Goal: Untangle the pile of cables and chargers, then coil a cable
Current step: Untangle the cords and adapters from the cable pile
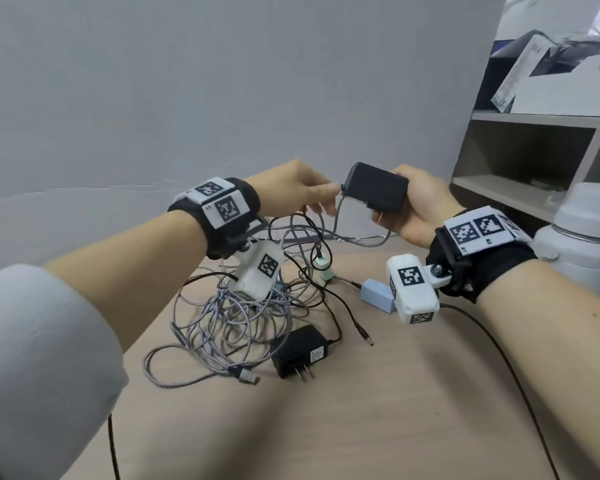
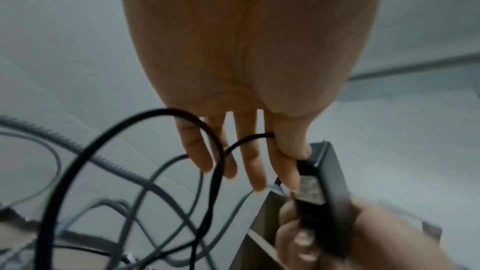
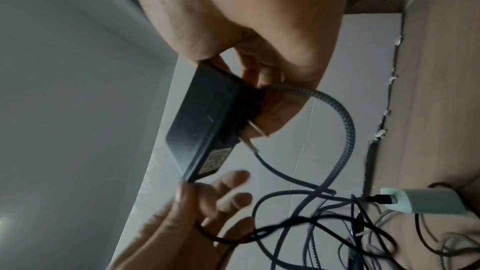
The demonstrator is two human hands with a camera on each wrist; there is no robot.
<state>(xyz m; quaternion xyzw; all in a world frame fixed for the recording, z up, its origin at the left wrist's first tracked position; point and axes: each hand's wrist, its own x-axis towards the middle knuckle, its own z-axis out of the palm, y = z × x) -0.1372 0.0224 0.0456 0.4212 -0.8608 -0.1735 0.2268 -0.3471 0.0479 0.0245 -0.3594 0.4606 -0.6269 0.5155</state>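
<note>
Light wood-grain tabletop [image 1: 378, 410] carries the tangled pile of grey braided and thin black cables [image 1: 236, 306], sitting left of centre. White plastic bottle [image 1: 582, 237] stands at the right edge.

Right hand [image 1: 420, 206] is raised above the pile, fingers wrapped round a black rectangular charger brick [image 1: 374, 187], prongs pointing down toward the palm. Grey braided cable [image 1: 361, 242] runs from the brick's left end and sags back into the pile.

Left hand [image 1: 295, 190] pinches at that cable end of the brick with thumb and index; the other fingers are straight and spread, a thin black cable loop [image 2: 130, 151] draped over them.

On the table: second black plug adapter [image 1: 298, 351] in front of the pile, pale blue block charger [image 1: 378, 294] to its right, mint green charger [image 3: 426, 202] behind.
</note>
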